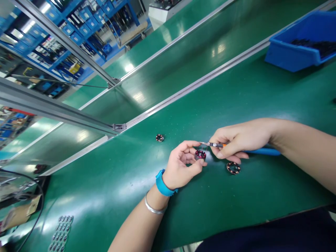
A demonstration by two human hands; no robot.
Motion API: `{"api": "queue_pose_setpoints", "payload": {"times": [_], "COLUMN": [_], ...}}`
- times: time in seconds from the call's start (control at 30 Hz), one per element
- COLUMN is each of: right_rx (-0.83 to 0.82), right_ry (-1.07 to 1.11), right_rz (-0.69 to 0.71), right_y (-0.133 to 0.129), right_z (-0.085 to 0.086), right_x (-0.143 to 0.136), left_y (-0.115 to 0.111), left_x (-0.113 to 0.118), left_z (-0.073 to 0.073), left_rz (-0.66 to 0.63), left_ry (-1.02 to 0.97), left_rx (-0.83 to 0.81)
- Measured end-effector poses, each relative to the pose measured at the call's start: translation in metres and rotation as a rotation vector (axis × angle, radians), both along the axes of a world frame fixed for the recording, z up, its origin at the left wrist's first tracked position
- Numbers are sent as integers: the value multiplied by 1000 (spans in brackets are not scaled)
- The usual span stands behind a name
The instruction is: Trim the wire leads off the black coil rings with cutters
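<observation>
My left hand, with a blue band and a silver bangle at the wrist, pinches a small ring-shaped part with dark red windings. In my right hand are pliers with orange and blue on them; their thin tip points left, above the part and close to my left fingertips. A larger copper-coloured ring lies on the green table just below my right hand. Another small wound ring sits on the table to the upper left of my left hand.
A blue bin of dark pieces stands at the upper right. Metal rails cross the green table beyond my hands. Rows of small metal parts and a black cable are at the lower left.
</observation>
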State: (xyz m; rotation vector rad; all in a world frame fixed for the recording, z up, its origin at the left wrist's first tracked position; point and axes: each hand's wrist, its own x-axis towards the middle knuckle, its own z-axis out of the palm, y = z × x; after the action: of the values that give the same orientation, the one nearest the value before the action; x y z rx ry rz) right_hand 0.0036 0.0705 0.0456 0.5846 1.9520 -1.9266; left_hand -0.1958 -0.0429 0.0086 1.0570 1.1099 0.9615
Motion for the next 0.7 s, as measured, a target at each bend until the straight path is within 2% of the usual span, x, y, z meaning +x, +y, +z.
{"api": "queue_pose_setpoints", "payload": {"times": [0.37,0.5,0.6,0.7], "right_rx": [35,94,136,174], "right_ry": [-3,11,104,245], "right_rz": [27,-58,-250,-700], "right_y": [-1,3,7,9], "right_z": [1,2,-1,-7], "right_x": [-2,3,5,0], "left_y": [0,-2,-1,5], "left_x": [0,2,1,-7], "left_z": [2,2,-2,-7], "left_rz": [-12,-17,76,249], "left_ry": [8,72,186,532], "left_rx": [-7,9,128,378]}}
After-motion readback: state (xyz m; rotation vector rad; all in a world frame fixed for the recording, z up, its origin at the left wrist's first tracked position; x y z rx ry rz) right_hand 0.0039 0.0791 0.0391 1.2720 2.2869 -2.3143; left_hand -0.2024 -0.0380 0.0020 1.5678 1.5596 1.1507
